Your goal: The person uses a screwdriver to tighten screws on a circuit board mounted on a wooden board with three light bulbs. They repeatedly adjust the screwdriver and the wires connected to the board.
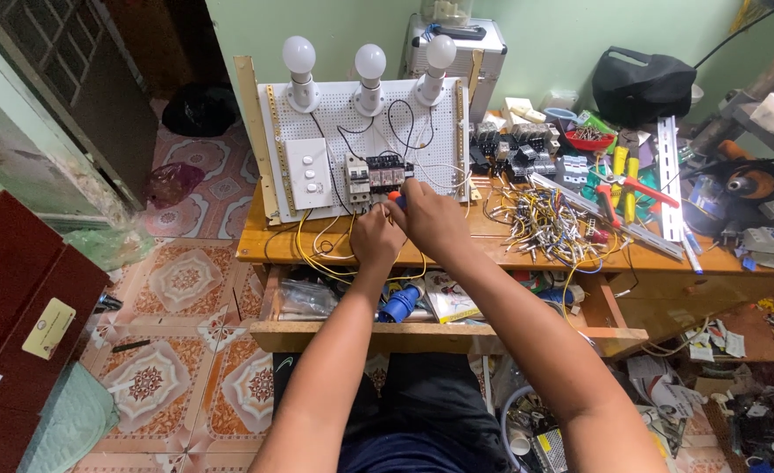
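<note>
We're looking down on a home electrical workshop: a wooden bench (457, 250) carries a white pegboard panel (365, 149) wired with three bulbs (369, 61), switches and breakers, beside a heap of cut wires (540, 223), pliers (623, 188) and metal rails (669, 175). Patterned floor tiles (186, 280) and green walls (562, 35) say it's a house.

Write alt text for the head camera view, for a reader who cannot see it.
Two bare hands, left hand and right hand, meet at a row of circuit breakers on a white perforated board carrying three bulbs and a switch plate. Loose wires and tools litter the wooden desk.
</note>
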